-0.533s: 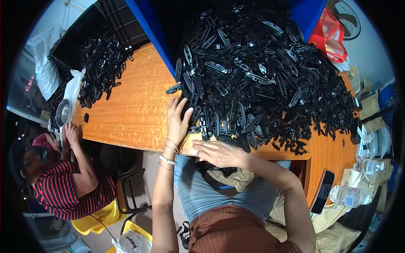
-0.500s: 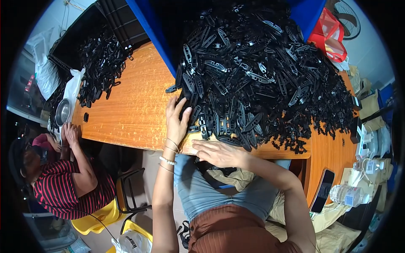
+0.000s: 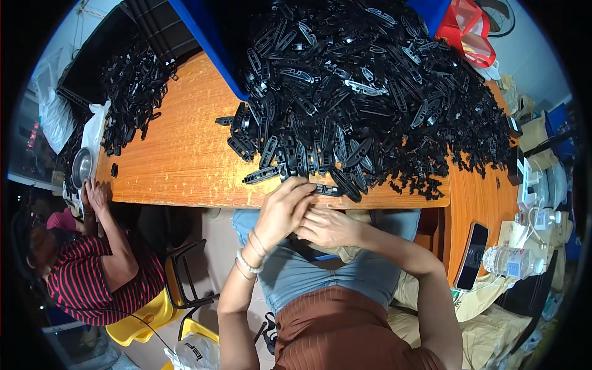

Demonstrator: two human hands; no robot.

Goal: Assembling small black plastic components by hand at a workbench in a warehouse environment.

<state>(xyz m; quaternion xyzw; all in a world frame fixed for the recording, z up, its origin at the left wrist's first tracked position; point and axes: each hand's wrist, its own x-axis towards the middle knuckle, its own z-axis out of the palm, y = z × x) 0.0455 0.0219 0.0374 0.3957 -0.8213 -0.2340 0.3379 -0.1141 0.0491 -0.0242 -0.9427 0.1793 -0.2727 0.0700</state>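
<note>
My left hand [image 3: 282, 209] is at the table's front edge, its fingers curled together beside the nearest black plastic parts. Just right of it and lower, my right hand [image 3: 331, 227] meets it, with its fingertips tucked close to the left fingers. Both hands look closed; whatever they may hold between them is hidden. Long, oval black plastic parts [image 3: 302, 108] lie in a big heap ahead of my hands. One slim black part [image 3: 261, 175] lies flat on the wood, left of my fingertips.
A blue bin [image 3: 213, 52] lies behind the heap. Smaller black pieces [image 3: 425, 176] spread to the right on the wooden table [image 3: 179, 142]. At left, a person in a striped shirt [image 3: 92, 271] sits near another heap. A phone [image 3: 473, 256] and a plastic bottle [image 3: 515, 262] are at right.
My left hand has come back from the heap's left side, toward the right, and joined my right hand. Several long parts now lie spread farther left on the table.
</note>
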